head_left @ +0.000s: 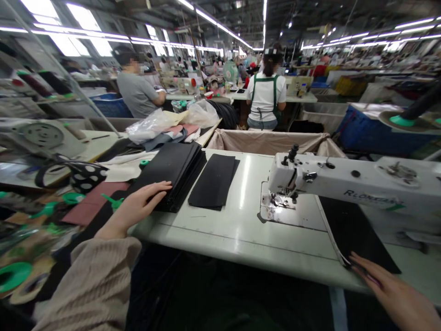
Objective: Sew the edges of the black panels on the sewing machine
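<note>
My left hand [143, 202] lies with fingers stretched over the near edge of a thick stack of black panels [168, 165] at the table's left. Beside that stack, a couple of loose black pieces [213, 179] overlap each other. My right hand [389, 285] is at the near corner of a black panel with a whitish edge [351, 230], which lies partly under the sewing machine's arm. Something slim and dark shows between its curled fingers, too small to name. The sewing machine [344, 179] stands on the right, its needle area lit.
Behind the pale table [241, 239] hangs a cloth-lined bin [268, 140]. Plastic bags and fabric scraps [165, 126] pile up at the back left. Green thread spools [15, 276] and a rose-coloured piece [96, 202] lie at far left. Two people work at machines ahead.
</note>
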`<state>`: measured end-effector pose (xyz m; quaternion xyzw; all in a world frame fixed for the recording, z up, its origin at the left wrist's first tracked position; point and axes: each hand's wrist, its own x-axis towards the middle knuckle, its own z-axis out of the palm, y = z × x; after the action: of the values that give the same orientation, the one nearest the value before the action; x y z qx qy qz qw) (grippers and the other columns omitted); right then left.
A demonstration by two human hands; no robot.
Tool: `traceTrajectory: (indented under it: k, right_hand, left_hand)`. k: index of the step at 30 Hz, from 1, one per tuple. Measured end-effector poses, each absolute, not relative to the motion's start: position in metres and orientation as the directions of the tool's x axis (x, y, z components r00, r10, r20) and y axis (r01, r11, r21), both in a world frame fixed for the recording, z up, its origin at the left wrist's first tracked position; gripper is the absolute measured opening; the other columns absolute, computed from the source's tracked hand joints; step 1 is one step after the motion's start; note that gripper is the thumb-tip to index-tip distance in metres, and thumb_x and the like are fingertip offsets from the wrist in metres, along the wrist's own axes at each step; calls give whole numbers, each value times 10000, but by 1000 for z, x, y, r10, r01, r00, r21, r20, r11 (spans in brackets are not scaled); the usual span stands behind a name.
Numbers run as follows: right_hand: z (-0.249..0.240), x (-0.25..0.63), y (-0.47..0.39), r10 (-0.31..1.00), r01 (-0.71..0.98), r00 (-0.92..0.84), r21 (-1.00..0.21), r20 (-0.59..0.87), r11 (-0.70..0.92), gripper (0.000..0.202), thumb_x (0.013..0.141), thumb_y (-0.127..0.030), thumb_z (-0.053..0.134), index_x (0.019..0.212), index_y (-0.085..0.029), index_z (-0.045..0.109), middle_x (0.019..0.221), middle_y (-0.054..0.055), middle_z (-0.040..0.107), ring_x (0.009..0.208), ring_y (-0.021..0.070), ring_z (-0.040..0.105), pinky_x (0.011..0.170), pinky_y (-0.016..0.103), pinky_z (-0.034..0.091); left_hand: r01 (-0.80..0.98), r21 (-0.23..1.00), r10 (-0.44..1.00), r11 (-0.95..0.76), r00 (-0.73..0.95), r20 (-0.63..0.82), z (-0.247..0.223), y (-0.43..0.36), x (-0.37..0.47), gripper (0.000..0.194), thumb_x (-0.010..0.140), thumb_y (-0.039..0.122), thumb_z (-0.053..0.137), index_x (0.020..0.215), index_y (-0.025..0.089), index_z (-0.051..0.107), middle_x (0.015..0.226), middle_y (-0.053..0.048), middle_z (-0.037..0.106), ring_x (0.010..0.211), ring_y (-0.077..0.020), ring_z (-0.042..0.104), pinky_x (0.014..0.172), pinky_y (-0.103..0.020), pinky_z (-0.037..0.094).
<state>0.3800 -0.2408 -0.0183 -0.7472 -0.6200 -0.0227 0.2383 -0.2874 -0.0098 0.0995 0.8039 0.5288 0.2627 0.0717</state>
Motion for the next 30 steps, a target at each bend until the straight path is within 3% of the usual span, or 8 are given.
traceTrajectory:
  k: [6,10,16,19,22,24,26,30]
  right_hand:
    - [0,372,-239,924,924,299,-316,238,-217,330,886,-530,499,980,-255,654,959,62,735,793,248,704,646,332,527]
    - [28,333,-234,924,897,276,-417,266,-148,280,924,-491,516,927,-234,628,891,46,693,774,207,654,696,301,483]
    - [60,209,-228,955,734,-296,-636,17,239,71,903,-261,595,866,-218,637,833,-9,665,727,131,605,650,235,411]
    - [57,169,-214,842,512,-539,-799,-15,314,142,868,-340,679,917,-208,675,845,-21,702,718,112,630,627,201,423]
    - [44,170,-184,841,412,-540,-860,34,300,224,915,-393,625,1003,-197,688,939,10,738,830,139,672,737,217,492]
    - [35,183,-155,921,552,-373,-772,111,316,219,953,-327,557,1100,-210,670,1105,40,725,1008,172,661,878,275,501]
    - [27,196,-125,949,757,-267,-573,166,313,365,955,-256,509,1314,-232,568,1357,69,612,1185,194,599,947,316,496]
    - [14,204,-84,961,940,-242,-214,136,267,596,940,-217,478,1514,-297,337,1519,25,453,1146,212,638,812,313,570]
  left_hand:
    - [794,330,772,-510,254,582,102,-34,-232,341,964,400,504,1274,278,579,1287,32,610,1213,-212,564,1097,-441,409]
    - [543,397,660,-740,468,588,87,-40,-153,311,953,299,528,1251,242,600,1280,-47,612,1212,-242,560,1076,-443,439]
    - [120,554,367,-824,858,359,51,-61,-1,410,1013,286,432,1419,251,473,1491,-62,470,1372,-200,444,1148,-367,389]
    - [33,488,187,-872,944,272,25,-77,41,528,1013,343,447,1514,225,332,1560,-56,372,1455,-195,314,1214,-368,279]
    - [125,398,227,-909,949,220,-1,-88,35,579,994,368,483,1525,215,310,1563,-66,365,1461,-220,301,1227,-412,242]
    - [264,357,354,-896,910,214,-11,-92,11,550,995,352,482,1511,227,339,1547,-58,395,1448,-219,331,1222,-423,255]
    - [414,318,490,-853,845,215,-14,-91,-18,519,1006,333,461,1505,246,347,1541,-46,406,1441,-215,344,1212,-436,277]
    - [566,261,617,-782,762,195,-8,-78,-54,484,1024,322,423,1500,277,351,1573,-28,351,1456,-212,313,1182,-442,326]
